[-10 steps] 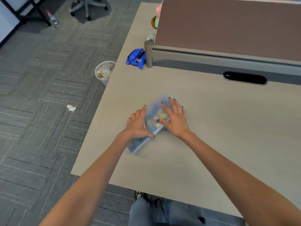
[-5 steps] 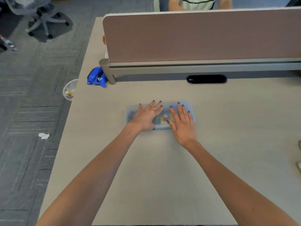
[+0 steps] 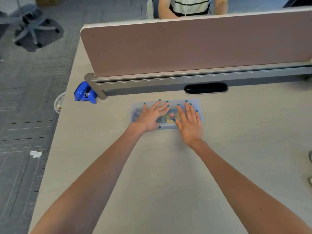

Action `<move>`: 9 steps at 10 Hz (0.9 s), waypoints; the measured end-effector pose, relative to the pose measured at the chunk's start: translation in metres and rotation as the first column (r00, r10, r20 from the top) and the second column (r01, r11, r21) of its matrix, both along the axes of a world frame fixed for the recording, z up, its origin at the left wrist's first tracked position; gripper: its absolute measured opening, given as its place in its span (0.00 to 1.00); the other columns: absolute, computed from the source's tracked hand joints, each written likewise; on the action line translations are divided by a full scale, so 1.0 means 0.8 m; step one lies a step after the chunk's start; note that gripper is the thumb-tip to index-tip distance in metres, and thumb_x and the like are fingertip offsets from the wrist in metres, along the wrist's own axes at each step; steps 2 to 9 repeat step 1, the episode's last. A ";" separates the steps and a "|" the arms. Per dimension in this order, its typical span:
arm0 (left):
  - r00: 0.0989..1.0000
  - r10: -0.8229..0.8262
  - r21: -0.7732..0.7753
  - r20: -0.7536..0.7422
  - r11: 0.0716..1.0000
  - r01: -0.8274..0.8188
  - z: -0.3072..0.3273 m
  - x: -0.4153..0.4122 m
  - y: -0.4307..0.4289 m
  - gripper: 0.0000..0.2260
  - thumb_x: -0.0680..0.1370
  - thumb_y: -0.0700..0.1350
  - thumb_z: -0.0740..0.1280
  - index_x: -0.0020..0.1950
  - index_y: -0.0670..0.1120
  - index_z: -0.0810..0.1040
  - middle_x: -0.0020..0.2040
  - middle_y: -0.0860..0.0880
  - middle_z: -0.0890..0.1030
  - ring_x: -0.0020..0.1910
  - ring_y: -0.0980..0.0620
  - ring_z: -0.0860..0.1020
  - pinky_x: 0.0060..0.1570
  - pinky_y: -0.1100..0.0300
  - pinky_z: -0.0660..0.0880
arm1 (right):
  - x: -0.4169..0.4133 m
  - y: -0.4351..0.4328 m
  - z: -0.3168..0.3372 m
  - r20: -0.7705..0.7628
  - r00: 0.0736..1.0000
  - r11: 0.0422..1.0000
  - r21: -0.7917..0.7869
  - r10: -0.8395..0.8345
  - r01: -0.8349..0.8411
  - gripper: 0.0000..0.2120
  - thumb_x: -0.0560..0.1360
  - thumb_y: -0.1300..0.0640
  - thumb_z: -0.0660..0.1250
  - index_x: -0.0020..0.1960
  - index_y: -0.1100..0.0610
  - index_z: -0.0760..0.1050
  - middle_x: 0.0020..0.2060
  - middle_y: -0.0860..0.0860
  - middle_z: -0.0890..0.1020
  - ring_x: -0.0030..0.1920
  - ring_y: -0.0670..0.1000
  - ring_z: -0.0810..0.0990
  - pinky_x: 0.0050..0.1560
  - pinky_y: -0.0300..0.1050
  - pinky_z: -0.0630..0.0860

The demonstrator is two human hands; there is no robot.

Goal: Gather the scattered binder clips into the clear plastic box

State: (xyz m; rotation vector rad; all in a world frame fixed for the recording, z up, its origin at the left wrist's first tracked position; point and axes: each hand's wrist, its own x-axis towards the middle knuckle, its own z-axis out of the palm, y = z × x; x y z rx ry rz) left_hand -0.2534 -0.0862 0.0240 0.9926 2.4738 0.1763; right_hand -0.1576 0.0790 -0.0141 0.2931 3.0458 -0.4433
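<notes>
Box (image 3: 196, 103) laid flat on desk (image 3: 160, 166), clips (image 3: 169, 116) seen inside. Left hand (image 3: 150, 118) and right hand (image 3: 190, 125) pressed on lid, fingers straight and spread, nothing gripped.

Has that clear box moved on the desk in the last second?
Yes. A second ago the clear plastic box lay slanted; now it lies parallel to the divider rail and nearer the cable slot.

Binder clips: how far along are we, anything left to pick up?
Done: coloured clips sit inside the clear box; no loose ones show on the desk. In hand: left hand and right hand lie flat on its top, seemingly pressing a lid down. Left: probably only lifting the hands away.
</notes>
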 end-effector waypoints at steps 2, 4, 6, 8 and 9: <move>1.000 0.000 0.044 -0.019 0.999 0.000 0.002 0.004 -0.005 0.38 0.75 0.40 0.69 0.79 0.51 0.50 0.79 0.55 0.46 0.78 0.54 0.43 0.74 0.40 0.46 | -0.002 -0.004 0.015 0.006 1.000 1.000 -0.028 -0.009 0.010 0.28 0.81 0.42 0.43 0.78 0.52 0.50 0.78 0.54 0.47 0.78 0.53 0.46 0.75 0.49 0.42; 1.000 0.000 0.044 -0.019 0.999 0.000 0.002 0.004 -0.005 0.38 0.75 0.40 0.69 0.79 0.51 0.50 0.79 0.55 0.46 0.78 0.54 0.43 0.74 0.40 0.46 | -0.002 -0.004 0.015 0.006 1.000 1.000 -0.028 -0.009 0.010 0.28 0.81 0.42 0.43 0.78 0.52 0.50 0.78 0.54 0.47 0.78 0.53 0.46 0.75 0.49 0.42; 1.000 0.000 0.044 -0.019 0.999 0.000 0.002 0.004 -0.005 0.38 0.75 0.40 0.69 0.79 0.51 0.50 0.79 0.55 0.46 0.78 0.54 0.43 0.74 0.40 0.46 | -0.002 -0.004 0.015 0.006 1.000 1.000 -0.028 -0.009 0.010 0.28 0.81 0.42 0.43 0.78 0.52 0.50 0.78 0.54 0.47 0.78 0.53 0.46 0.75 0.49 0.42; 1.000 0.000 0.044 -0.019 0.999 0.000 0.002 0.004 -0.005 0.38 0.75 0.40 0.69 0.79 0.51 0.50 0.79 0.55 0.46 0.78 0.54 0.43 0.74 0.40 0.46 | -0.002 -0.004 0.015 0.006 1.000 1.000 -0.028 -0.009 0.010 0.28 0.81 0.42 0.43 0.78 0.52 0.50 0.78 0.54 0.47 0.78 0.53 0.46 0.75 0.49 0.42; 1.000 0.000 0.044 -0.019 0.999 0.000 0.002 0.004 -0.005 0.38 0.75 0.40 0.69 0.79 0.51 0.50 0.79 0.55 0.46 0.78 0.54 0.43 0.74 0.40 0.46 | -0.002 -0.004 0.015 0.006 1.000 1.000 -0.028 -0.009 0.010 0.28 0.81 0.42 0.43 0.78 0.52 0.50 0.78 0.54 0.47 0.78 0.53 0.46 0.75 0.49 0.42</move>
